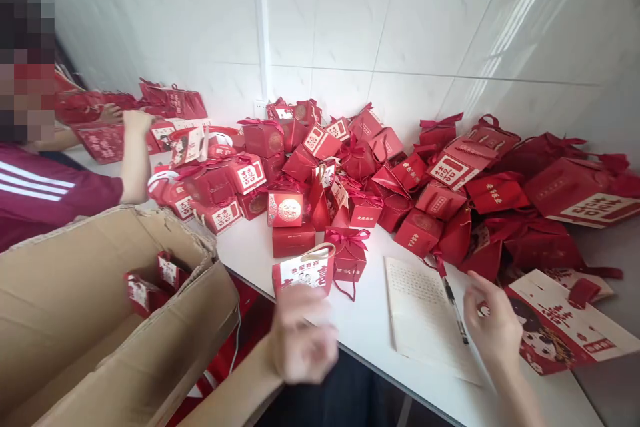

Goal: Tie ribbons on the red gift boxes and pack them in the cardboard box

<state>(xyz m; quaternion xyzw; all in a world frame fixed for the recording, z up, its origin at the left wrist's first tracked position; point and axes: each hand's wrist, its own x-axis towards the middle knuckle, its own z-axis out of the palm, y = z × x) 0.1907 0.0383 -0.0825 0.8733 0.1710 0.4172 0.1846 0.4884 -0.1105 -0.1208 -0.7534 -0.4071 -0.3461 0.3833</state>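
My left hand (305, 340) is smeared by motion, its fingers curled, in front of a small red-and-white gift box (300, 267) with a pale cord handle. Whether it touches that box I cannot tell. Loosely bent, my right hand (493, 320) shows a gap between thumb and forefinger, and nothing is visible in it. A black pen (456, 312) lies just left of it, on a notebook (417, 310) with handwritten lines. Right of this hand is a flat red-and-white printed bag (560, 320). Beside the small gift box stands a red box with a ribbon bow (346, 253).
Red gift boxes (360, 153) lie heaped along the tiled wall (325, 13). An open cardboard box (195, 280) at the left holds small red boxes (145, 293). A co-worker in a maroon sleeve (65, 180) reaches across the white table (360, 327) at far left.
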